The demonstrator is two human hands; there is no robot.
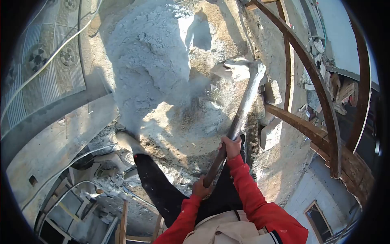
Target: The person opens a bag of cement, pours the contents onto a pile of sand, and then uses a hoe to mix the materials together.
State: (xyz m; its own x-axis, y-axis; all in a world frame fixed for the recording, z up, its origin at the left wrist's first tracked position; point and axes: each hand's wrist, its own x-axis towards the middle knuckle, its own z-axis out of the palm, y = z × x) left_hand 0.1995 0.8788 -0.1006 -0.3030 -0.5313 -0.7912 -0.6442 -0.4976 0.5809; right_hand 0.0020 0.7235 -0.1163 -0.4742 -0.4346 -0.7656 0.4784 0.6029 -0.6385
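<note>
I hold a long-handled hoe [239, 110] over a heap of grey cement and sand [154, 77]. Its blade [233, 69] is raised, caked in grey mix, above the far right side of the heap. My right hand [231, 146] grips the wooden handle higher up. My left hand [200, 189] grips the handle's lower end near my waist. Both sleeves are red. My left leg in dark trousers steps forward, with the dusty shoe [128, 140] at the heap's near edge.
A curved rusty metal frame [321, 93] stands to the right, with bricks [271, 132] and rubble beside it. A hose [53, 57] runs across patterned tiles at the left. Concrete ledge and wooden pieces lie at the lower left.
</note>
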